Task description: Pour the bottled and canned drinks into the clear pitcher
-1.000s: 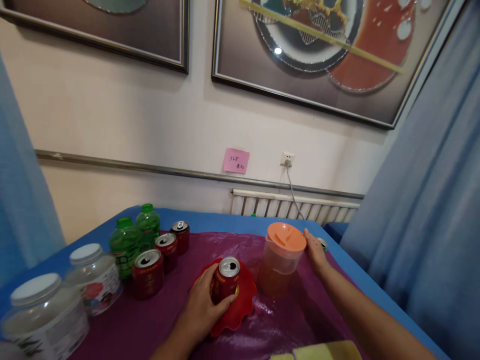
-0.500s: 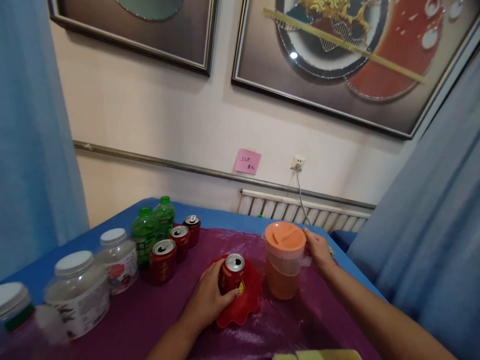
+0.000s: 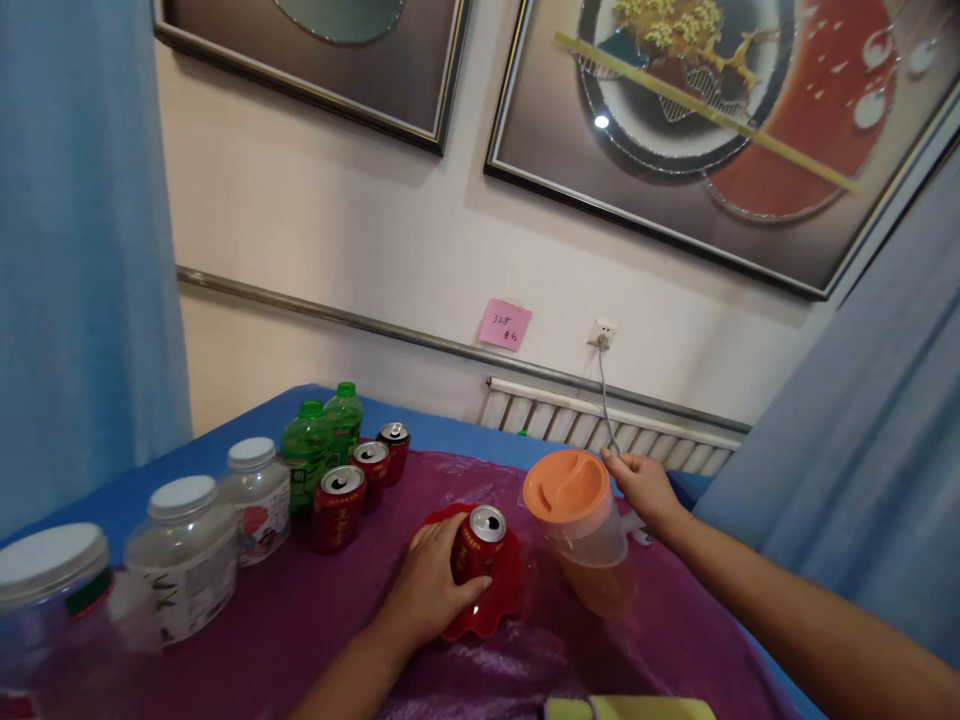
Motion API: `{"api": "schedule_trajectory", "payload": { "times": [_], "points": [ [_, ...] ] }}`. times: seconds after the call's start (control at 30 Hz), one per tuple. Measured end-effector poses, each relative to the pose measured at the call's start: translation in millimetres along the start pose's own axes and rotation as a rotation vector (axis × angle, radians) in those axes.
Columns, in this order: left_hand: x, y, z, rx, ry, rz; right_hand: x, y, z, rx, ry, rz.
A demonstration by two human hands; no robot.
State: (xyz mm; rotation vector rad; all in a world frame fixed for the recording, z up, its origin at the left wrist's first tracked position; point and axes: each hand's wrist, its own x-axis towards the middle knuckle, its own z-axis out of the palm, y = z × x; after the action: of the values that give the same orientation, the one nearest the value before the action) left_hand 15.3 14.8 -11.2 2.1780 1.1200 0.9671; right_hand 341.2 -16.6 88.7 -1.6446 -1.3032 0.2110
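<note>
My left hand (image 3: 429, 585) is closed round a red drink can (image 3: 477, 552) with an opened top. The can stands on a red scalloped plate (image 3: 501, 608). My right hand (image 3: 646, 490) grips the handle side of a clear pitcher (image 3: 589, 550) with an orange lid (image 3: 566, 487). Amber liquid shows inside the pitcher, which leans to the left, its lid toward the can. No stream of liquid can be seen between the two. The pitcher's handle is mostly hidden by my fingers.
Several red cans (image 3: 339, 515) stand to the left, beside two green bottles (image 3: 307, 460) and clear jars with white lids (image 3: 187, 560). Purple sheeting (image 3: 300, 640) covers the blue table (image 3: 262, 425). A yellow cloth-like item (image 3: 637, 708) lies at the near edge.
The pitcher has gone from upright to leaning left, and my right hand has risen slightly with it. My left hand still holds the can on the plate. The camera view has shifted a little.
</note>
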Motion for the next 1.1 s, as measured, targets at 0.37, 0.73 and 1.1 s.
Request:
{"api": "schedule_trajectory", "payload": {
  "times": [0.37, 0.73, 1.1],
  "points": [
    [-4.0, 2.9, 0.6, -0.008, -0.037, -0.040, -6.7, -19.3, 7.1, -0.104, -0.042, -0.083],
    [-6.2, 1.5, 2.7, 0.000, -0.036, -0.029, -7.1, -32.4, 13.2, -0.199, -0.077, -0.156],
    [-5.9, 2.0, 3.9, 0.050, -0.098, -0.068, -7.5, -32.3, 11.2, -0.285, -0.105, -0.196]
  ]
}}
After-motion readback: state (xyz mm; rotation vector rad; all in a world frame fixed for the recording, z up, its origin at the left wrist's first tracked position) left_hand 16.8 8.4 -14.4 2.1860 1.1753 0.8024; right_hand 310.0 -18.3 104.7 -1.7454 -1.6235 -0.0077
